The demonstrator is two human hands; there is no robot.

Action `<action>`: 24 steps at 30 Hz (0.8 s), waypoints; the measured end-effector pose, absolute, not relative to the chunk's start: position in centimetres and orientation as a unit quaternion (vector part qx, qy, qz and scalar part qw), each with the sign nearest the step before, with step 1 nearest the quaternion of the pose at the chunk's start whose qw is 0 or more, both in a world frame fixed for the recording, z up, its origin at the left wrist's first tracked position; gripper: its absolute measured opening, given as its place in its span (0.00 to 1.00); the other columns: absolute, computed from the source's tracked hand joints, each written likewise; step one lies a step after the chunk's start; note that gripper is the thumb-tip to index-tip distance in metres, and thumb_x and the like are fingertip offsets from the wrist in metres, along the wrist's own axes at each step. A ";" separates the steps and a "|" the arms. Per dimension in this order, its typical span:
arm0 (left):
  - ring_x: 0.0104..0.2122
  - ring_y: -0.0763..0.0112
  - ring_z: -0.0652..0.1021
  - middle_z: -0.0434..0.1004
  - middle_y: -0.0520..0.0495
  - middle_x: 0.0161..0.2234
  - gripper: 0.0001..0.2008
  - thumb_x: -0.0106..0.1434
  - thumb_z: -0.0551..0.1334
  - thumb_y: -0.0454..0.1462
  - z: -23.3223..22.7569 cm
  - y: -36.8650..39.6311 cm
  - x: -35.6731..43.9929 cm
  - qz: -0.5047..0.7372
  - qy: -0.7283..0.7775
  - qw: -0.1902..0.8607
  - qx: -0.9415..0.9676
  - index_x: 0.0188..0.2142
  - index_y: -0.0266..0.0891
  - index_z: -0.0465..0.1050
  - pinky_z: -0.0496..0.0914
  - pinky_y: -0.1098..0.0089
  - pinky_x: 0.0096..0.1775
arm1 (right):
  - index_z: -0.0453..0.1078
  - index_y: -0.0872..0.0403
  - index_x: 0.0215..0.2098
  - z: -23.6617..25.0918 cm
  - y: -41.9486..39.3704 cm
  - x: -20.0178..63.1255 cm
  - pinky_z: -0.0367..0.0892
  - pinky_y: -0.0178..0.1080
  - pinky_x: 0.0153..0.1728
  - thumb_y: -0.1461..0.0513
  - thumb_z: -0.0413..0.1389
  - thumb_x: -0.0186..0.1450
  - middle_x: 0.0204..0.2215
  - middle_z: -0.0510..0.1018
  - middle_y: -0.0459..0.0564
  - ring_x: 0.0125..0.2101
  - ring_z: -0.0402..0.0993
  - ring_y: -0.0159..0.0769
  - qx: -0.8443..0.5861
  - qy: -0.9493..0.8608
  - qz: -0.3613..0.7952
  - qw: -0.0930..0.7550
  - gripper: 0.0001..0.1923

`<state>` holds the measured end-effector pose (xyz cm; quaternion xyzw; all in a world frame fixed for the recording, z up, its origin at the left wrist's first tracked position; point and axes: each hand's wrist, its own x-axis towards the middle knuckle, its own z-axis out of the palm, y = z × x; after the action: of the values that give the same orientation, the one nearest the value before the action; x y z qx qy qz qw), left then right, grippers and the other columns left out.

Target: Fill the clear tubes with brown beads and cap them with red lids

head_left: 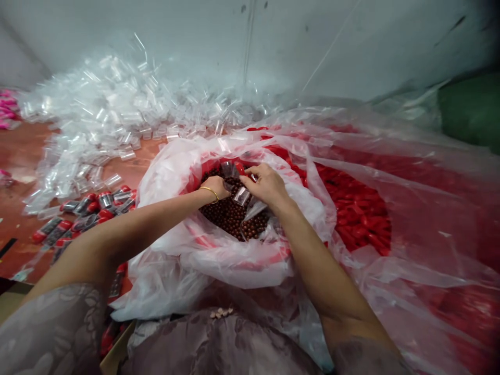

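Observation:
A bowl-like opening lined with a white translucent plastic bag [167, 169] holds many small dark brown beads [226, 221]. Inside it, my left hand [216, 186], with a gold bangle at the wrist, is closed at the beads around what looks like a clear plastic tube, partly hidden by the fingers. Close beside it, my right hand [266, 183] has thumb and fingers curled together, with red showing between them, apparently a red cap. Another red cap [239, 167] is near its fingertips. Below the hands, a clear tube [241, 196] lies on the beads.
Clear plastic tubes [105, 107] are heaped along the wall. At left, filled tubes with red caps [103, 203] lie on the reddish-brown table [19, 208]. Red plastic pieces [359, 213] fill a large translucent bag at right. Pink pieces [7, 109] sit at the far left.

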<state>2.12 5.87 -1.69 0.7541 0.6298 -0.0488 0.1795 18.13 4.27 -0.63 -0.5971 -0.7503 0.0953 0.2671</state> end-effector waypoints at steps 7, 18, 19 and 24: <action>0.41 0.57 0.78 0.80 0.41 0.30 0.09 0.46 0.66 0.37 0.7 5.5 0.4 -0.173 0.580 0.134 0.785 0.28 0.35 0.79 0.70 0.68 0.44 | 0.69 0.53 0.28 0.3 4.1 18.5 0.61 0.37 0.28 0.58 0.54 0.56 0.21 0.72 0.45 0.22 0.65 0.33 -0.602 -0.676 0.176 0.388 0.07; 0.40 0.56 0.78 0.79 0.39 0.36 0.12 0.50 0.64 0.35 -3.3 7.9 5.0 0.025 0.618 0.273 0.737 0.35 0.31 0.78 0.71 0.67 0.42 | 0.64 0.53 0.23 0.2 4.0 18.4 0.61 0.32 0.20 0.58 0.58 0.52 0.16 0.68 0.39 0.17 0.66 0.28 -0.560 -0.621 0.249 0.488 0.08; 0.38 0.59 0.78 0.79 0.42 0.34 0.12 0.49 0.65 0.35 -3.4 8.0 5.0 0.047 0.614 0.297 0.730 0.34 0.33 0.77 0.72 0.69 0.41 | 0.63 0.53 0.23 0.2 4.0 18.5 0.61 0.31 0.18 0.58 0.59 0.51 0.16 0.68 0.39 0.16 0.67 0.28 -0.558 -0.608 0.265 0.499 0.09; 0.30 0.76 0.76 0.78 0.50 0.33 0.14 0.51 0.64 0.30 -2.7 7.7 4.3 0.140 0.571 0.413 0.695 0.40 0.35 0.73 0.71 0.75 0.35 | 0.62 0.53 0.22 0.7 4.2 18.5 0.62 0.30 0.13 0.57 0.61 0.49 0.15 0.71 0.39 0.13 0.69 0.29 -0.542 -0.539 0.339 0.547 0.12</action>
<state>4.29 7.69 -2.69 0.6949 0.5714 0.1403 0.4134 18.46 4.18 0.67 -0.5423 -0.5395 0.3393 0.5474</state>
